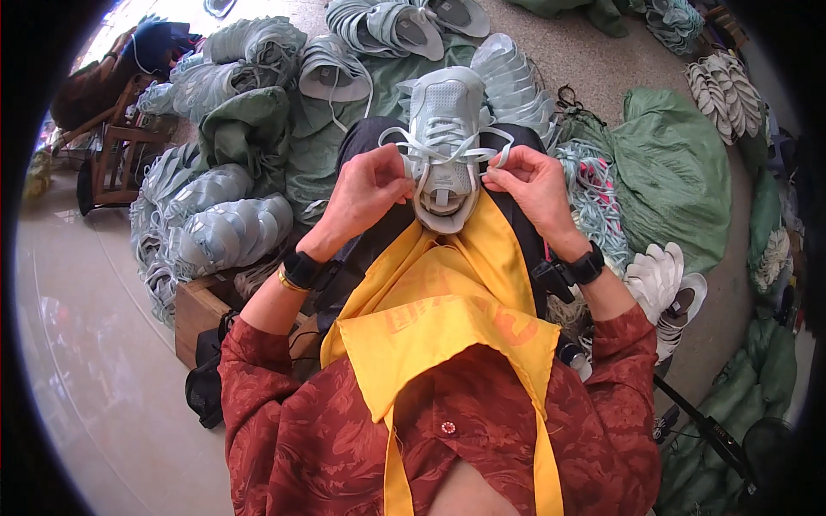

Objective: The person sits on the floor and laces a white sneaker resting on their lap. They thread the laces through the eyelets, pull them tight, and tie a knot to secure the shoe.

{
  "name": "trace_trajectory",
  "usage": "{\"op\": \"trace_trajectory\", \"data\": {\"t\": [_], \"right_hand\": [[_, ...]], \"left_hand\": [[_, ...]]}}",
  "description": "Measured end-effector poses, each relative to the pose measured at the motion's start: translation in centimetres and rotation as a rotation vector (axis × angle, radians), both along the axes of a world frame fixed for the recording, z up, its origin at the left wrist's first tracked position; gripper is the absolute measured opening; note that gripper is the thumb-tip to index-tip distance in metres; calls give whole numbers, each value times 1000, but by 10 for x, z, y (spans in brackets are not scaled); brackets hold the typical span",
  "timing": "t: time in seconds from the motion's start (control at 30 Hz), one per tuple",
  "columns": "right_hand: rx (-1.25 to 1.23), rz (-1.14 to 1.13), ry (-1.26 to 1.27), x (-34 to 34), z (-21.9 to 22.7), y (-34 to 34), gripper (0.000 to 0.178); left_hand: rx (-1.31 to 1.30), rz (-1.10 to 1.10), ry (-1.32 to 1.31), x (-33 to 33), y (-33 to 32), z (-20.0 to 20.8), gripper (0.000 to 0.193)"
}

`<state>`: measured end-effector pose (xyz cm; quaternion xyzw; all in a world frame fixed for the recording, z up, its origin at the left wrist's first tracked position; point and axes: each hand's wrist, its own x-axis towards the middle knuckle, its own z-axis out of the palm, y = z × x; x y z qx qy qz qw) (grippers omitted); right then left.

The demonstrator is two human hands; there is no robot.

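Note:
A pale grey-green sneaker upper (446, 99) rests between my knees, its tongue end toward me. White shoelaces (447, 156) cross over its tongue and form a loop on each side, like a bow. My left hand (372, 190) pinches the lace at the left of the upper, thumb and fingers pressed together. On the other side my right hand (531, 185) pinches the right part of the lace in the same way. Below the upper, a yellow apron (447, 335) covers my lap.
Stacks of similar shoe uppers (232, 228) lie at my left and ahead. Green sacks (667, 172) sit at the right, near a tangle of pale laces (594, 193). White shoe pieces (658, 284) stand by my right elbow, a wooden box (200, 318) by my left.

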<state>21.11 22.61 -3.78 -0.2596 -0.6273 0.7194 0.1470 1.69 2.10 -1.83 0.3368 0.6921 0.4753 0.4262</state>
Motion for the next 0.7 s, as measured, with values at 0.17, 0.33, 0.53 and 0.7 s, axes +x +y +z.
{"op": "trace_trajectory", "data": {"t": [0.17, 0.33, 0.53, 0.7], "right_hand": [[18, -39, 32, -1, -10, -5, 3], [20, -58, 42, 1, -10, -8, 4], [16, -82, 55, 1, -11, -12, 4], [84, -92, 50, -2, -12, -12, 4]], "left_hand": [[28, 72, 32, 2, -1, -9, 12], [33, 106, 22, 3, -1, -10, 13], [42, 109, 13, 4, -1, -15, 13], [30, 112, 11, 4, -1, -15, 12]]}}
